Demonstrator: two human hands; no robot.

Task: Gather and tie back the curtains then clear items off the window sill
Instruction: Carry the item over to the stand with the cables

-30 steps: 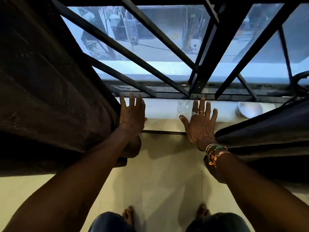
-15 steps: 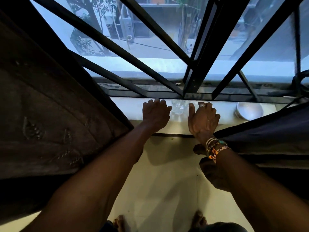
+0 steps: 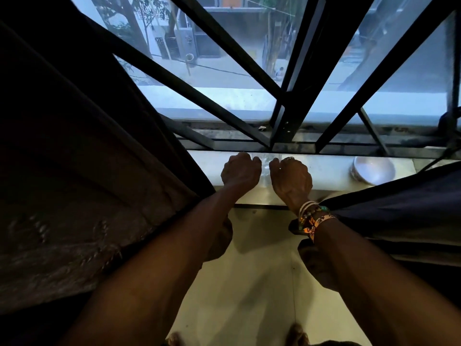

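Observation:
A clear drinking glass (image 3: 265, 165) stands on the white window sill (image 3: 204, 166), just in front of the window frame. My left hand (image 3: 240, 169) and my right hand (image 3: 291, 176) curl around it from either side, fingers bent down and touching it. Only a thin strip of glass shows between them. A white bowl (image 3: 374, 170) sits on the sill further right, apart from both hands. A brown curtain (image 3: 87, 183) hangs bunched at the left. A dark curtain (image 3: 399, 203) hangs at the right, and its edge covers the sill beside the bowl.
Black metal window bars (image 3: 287, 113) slant close above the sill and hands. Beyond the pane lies a street with trees and buildings. Pale floor tiles (image 3: 252, 283) lie below the sill, with my bare feet at the bottom edge.
Both hands went from flat and spread over the sill to curled around the glass, the left one moving right towards it. The camera has tilted up and closer to the window.

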